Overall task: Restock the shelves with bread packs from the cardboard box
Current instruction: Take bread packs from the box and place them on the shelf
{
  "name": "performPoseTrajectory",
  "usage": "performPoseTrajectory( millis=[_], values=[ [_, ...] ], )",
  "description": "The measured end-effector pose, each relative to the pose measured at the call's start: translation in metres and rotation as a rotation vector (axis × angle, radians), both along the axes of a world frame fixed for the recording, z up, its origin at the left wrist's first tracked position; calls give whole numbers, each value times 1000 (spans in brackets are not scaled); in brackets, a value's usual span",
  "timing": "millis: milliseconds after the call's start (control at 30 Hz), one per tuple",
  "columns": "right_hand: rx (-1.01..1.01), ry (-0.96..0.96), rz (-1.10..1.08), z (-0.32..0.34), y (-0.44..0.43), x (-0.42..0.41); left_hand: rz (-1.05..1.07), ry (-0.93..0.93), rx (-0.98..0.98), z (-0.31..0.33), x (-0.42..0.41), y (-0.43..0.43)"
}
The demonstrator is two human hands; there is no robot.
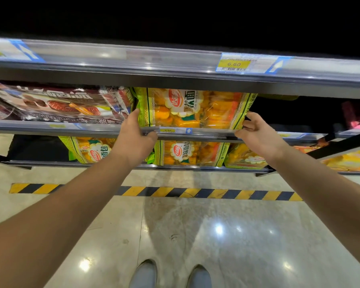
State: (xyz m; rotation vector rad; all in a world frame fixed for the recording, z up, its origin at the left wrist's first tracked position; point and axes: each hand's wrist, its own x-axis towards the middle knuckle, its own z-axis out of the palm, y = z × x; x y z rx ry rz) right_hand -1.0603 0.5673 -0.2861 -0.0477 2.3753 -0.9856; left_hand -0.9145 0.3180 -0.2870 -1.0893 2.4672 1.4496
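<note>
- Standing a green-and-orange clear-plastic bread pack [192, 109] at the centre of the frame, on the grey metal middle shelf [29, 125], behind its front rail.
- Pressing the left hand [133, 136] against the pack's left edge, fingers straight and together, thumb lying on the rail.
- Pinching the pack's right edge with the right hand [258, 134], fingers curled onto the plastic.
- Lying just beside it, towards the left of the frame: a dark brown foil snack pack [56, 102].
- Showing below the centre: matching green-and-orange packs [187, 152] on the lower shelf.
</note>
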Motion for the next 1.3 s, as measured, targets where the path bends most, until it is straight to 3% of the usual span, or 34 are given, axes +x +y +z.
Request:
performPoseTrajectory(
  millis=[133, 367, 600, 833, 967, 1300],
  values=[
    [2, 55, 53, 29, 6, 14, -117, -22, -128, 35, 12, 6],
    [62, 426, 348, 135, 18, 63, -345, 71, -369, 152, 47, 33],
    [297, 782, 571, 300, 12, 104, -543, 12, -946, 313, 80, 35],
    [311, 833, 592, 478, -14, 154, -501, 53, -1013, 488, 116, 34],
    [241, 876, 622, 545, -23, 187, -419, 63, -1013, 553, 150, 31],
    [31, 992, 945, 579, -62, 245, -81, -57, -1002, 569, 271, 45]
  ],
)
